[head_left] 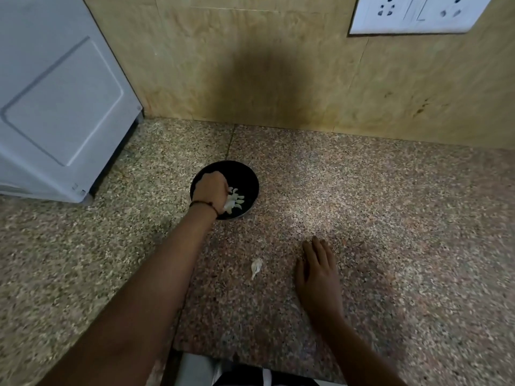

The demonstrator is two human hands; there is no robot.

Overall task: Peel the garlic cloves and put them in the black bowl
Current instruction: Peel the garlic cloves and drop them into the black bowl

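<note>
Head view: the fingers of my left hand (210, 190) curl down into the black bowl (252, 176), knuckles up and tips hidden under the hand. I cannot tell whether they pinch a clove or have let one go. Just beside them, touching the hand's edge, a small heap of pale peeled cloves (237, 201) lies on the bowl's dark floor, toward its near right side. A thin dark thread band (203, 204) circles that wrist, and the forearm runs back to the lower left.

My right hand (317, 277) lies flat on the speckled stone counter (390, 218), fingers straight and together, holding nothing. Between the two arms, well apart from the bowl and near the right hand, sits one pale papery piece (256, 267). Whether it is an empty skin or a clove not yet peeled is too small to tell.

By my reading, this is the drop-off step, with a peeled clove going into the bowl. The next move calls for lifting the left hand clear and checking that lone piece: peel it if it has flesh, leave it if it is husk.

A white appliance (55, 107) stands at far left against the tan wall (278, 79), with a socket plate (418, 12) at top right.
</note>
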